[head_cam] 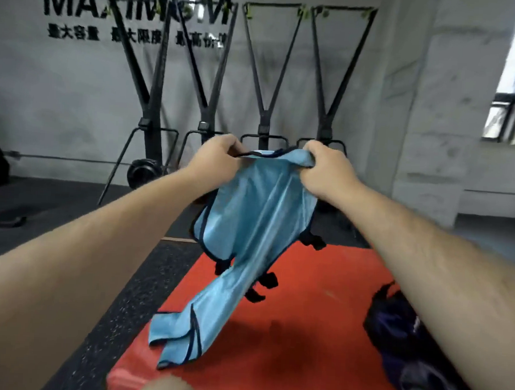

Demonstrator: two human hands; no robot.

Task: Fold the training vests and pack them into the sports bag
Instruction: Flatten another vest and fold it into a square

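Note:
A light blue training vest (pixel 254 224) with dark trim hangs in the air in front of me. My left hand (pixel 216 157) and my right hand (pixel 326 168) both grip its top edge, close together. The vest's lower end trails down and touches the red mat (pixel 319 302). Black straps show behind the hanging cloth. A dark sports bag (pixel 398 324) lies on the mat at the right, partly hidden by my right forearm, with grey and purple fabric beside it.
The red mat lies on dark speckled rubber flooring (pixel 119 301). Black V-shaped exercise frames (pixel 267 106) stand along the grey back wall, with a weight plate (pixel 142 174) at the left. A concrete pillar (pixel 439 115) and a window are at the right.

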